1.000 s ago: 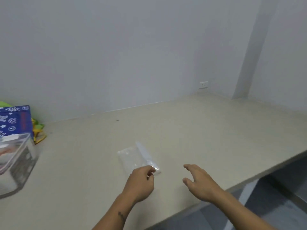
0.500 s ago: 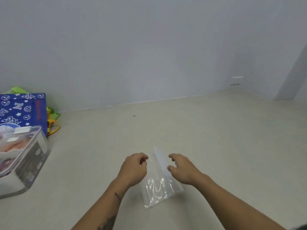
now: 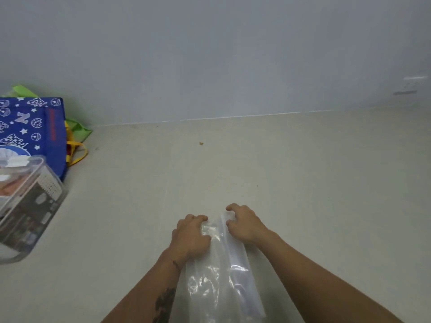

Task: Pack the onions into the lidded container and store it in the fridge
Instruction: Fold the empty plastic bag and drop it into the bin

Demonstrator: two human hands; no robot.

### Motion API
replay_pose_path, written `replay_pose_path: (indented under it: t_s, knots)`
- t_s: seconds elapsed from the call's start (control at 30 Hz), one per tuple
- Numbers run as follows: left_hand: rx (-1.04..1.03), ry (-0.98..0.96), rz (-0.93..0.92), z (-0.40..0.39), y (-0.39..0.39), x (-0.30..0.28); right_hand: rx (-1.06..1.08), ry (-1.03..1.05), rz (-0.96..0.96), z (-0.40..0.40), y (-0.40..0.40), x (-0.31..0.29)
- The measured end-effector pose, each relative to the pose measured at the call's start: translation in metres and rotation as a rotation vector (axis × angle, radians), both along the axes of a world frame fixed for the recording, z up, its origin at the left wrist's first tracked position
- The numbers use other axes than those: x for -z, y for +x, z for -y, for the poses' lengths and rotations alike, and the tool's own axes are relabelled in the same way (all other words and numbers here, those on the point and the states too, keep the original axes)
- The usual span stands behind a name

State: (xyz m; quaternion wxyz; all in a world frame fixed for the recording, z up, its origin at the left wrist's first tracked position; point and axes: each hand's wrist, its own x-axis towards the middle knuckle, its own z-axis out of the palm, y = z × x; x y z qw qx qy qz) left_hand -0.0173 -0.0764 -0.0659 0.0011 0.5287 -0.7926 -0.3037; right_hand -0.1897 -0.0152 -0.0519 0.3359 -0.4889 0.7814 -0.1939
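Both hands, left hand and right hand, pinch the clear plastic bag; its long axis runs 12-to-6. Beige counter, grey wall; clear lidded container at 9.

I see a bare, plain room, likely domestic: a pale countertop against a blank grey wall, a wall socket, a printed blue shopping bag.
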Motion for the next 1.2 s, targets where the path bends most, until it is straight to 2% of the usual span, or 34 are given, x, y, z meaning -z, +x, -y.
replay_pose_path:
  t_s: [0.1,0.3,0.4,0.57,0.83,1.03,1.2]
  knots:
    - [-0.033,-0.02,-0.012,-0.009,-0.001,0.011,-0.03,0.013,0.032,0.0,0.002,0.015]
    - [-0.083,-0.149,-0.193,-0.026,0.015,0.003,-0.001,-0.072,0.117,-0.011,0.001,0.016]
    - [-0.081,-0.189,-0.225,-0.036,0.029,-0.01,-0.016,-0.12,0.112,-0.028,0.007,0.002]
    - [-0.081,-0.146,-0.31,-0.063,0.063,-0.033,-0.097,-0.116,0.071,-0.069,0.035,-0.036]
    - [0.054,-0.177,-0.399,-0.15,0.148,-0.068,-0.095,-0.188,-0.066,-0.17,0.131,-0.089]
    - [0.068,-0.07,-0.317,-0.228,0.238,-0.07,-0.074,-0.162,-0.123,-0.256,0.22,-0.083]
    - [0.061,0.091,-0.208,-0.275,0.287,-0.047,-0.076,-0.096,-0.184,-0.309,0.275,-0.046]
